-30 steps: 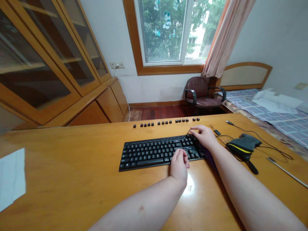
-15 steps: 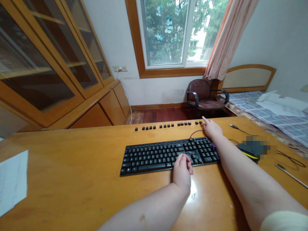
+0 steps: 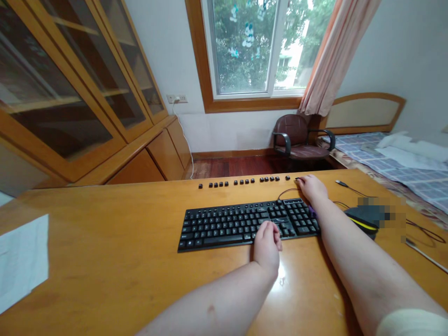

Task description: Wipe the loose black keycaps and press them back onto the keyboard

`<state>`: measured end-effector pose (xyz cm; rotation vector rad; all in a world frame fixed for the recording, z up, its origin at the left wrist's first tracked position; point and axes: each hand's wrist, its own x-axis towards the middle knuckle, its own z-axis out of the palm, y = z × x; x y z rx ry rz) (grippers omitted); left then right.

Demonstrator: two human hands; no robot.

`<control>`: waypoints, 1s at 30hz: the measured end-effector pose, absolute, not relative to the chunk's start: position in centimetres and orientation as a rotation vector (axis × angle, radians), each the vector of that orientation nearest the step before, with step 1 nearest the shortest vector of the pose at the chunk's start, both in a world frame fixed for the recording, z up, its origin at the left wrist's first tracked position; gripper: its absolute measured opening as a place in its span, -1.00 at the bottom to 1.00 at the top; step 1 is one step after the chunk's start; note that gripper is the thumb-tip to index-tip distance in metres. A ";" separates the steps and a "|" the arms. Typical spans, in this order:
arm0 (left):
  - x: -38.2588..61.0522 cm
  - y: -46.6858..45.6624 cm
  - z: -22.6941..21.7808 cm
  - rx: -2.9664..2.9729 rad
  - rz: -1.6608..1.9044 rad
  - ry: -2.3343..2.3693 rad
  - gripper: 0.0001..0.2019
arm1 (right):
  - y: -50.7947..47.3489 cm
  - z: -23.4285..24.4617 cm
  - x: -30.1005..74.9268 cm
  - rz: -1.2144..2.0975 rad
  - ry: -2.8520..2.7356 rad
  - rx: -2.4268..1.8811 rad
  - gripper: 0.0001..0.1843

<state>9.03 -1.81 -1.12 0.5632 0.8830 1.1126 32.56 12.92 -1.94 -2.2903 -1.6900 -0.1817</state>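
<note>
1. Keys [image 3: 247, 181] line the surface's [image 3: 105, 242] far edge in groups, likely for order.
2. Right hand [image 3: 314, 189]: fingers narrow, pinching the rightmost key [image 3: 297, 178].
3. Left hand [image 3: 266, 247] at the keyboard's [image 3: 220, 227] near edge, perhaps steadying it; fingers curled, cannot tell if holding.

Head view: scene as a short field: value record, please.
Keyboard: black, lying on the wooden desk
Left hand: loosely curled, overlapping the keyboard's near edge; contact unclear
Right hand: fingers at a black keycap; grip unclear
Loose keycaps: spaced groups in a row along the desk's far edge
Right side: USB plug on a dark cable
Left side: white paper
Beyond desk: brown chair
</note>
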 end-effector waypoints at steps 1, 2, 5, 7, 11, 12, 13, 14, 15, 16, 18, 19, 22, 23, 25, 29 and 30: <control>9.0 -1.8 -1.2 0.562 1.113 0.880 -0.82 | 12.5 -1.5 32.4 -0.225 -1.660 -2.250 -0.62; 9.0 -1.8 -1.2 0.560 1.114 0.876 -0.82 | 12.0 -0.9 32.1 -0.282 -1.620 -2.191 -0.62; 9.1 -1.8 -1.3 0.563 1.118 0.862 -0.82 | 9.2 1.5 29.8 -0.412 -1.561 -1.961 -0.65; 9.1 -1.8 -1.3 0.577 1.119 0.857 -0.82 | 6.5 2.9 27.1 -0.391 -1.642 -1.792 -0.69; 9.0 -1.7 -1.2 0.591 1.111 0.847 -0.79 | 0.8 3.7 21.4 -0.297 -1.866 -1.548 -0.74; 9.0 -1.7 -1.2 0.594 1.112 0.842 -0.77 | -0.2 3.4 20.3 -0.295 -1.912 -1.505 -0.75; 9.0 -1.7 -1.2 0.595 1.115 0.838 -0.75 | -1.0 3.1 19.6 -0.306 -1.947 -1.473 -0.75; 9.0 -1.7 -1.2 0.595 1.120 0.835 -0.73 | -1.5 2.7 19.2 -0.311 -1.984 -1.441 -0.74; 9.0 -1.7 -1.3 0.591 1.126 0.834 -0.71 | -1.8 2.4 19.0 -0.311 -2.029 -1.403 -0.74; 8.9 -1.7 -1.3 0.582 1.130 0.836 -0.70 | -1.9 2.1 19.0 -0.305 -2.071 -1.367 -0.74; 8.9 -1.8 -1.2 0.563 1.138 0.841 -0.68 | -1.8 1.6 19.4 -0.275 -2.135 -1.301 -0.74; 9.0 -1.8 -1.2 0.555 1.142 0.842 -0.68 | -1.6 1.5 19.6 -0.257 -2.150 -1.279 -0.73; 9.0 -1.9 -1.0 0.549 1.151 0.837 -0.68 | -1.3 1.2 20.1 -0.205 -2.154 -1.248 -0.73; 9.0 -1.9 -1.0 0.550 1.151 0.836 -0.69 | -1.2 1.2 20.2 -0.190 -2.152 -1.245 -0.73; 9.0 -1.9 -1.0 0.563 1.147 0.835 -0.70 | -1.3 1.2 20.2 -0.158 -2.151 -1.242 -0.72; 8.9 -1.8 -1.0 0.572 1.178 0.825 -0.71 | -1.4 1.6 20.5 -0.030 -2.140 -1.215 -0.72; 8.9 -1.8 -1.0 0.552 1.186 0.813 -0.72 | -1.3 1.8 20.7 0.018 -2.089 -1.220 -0.72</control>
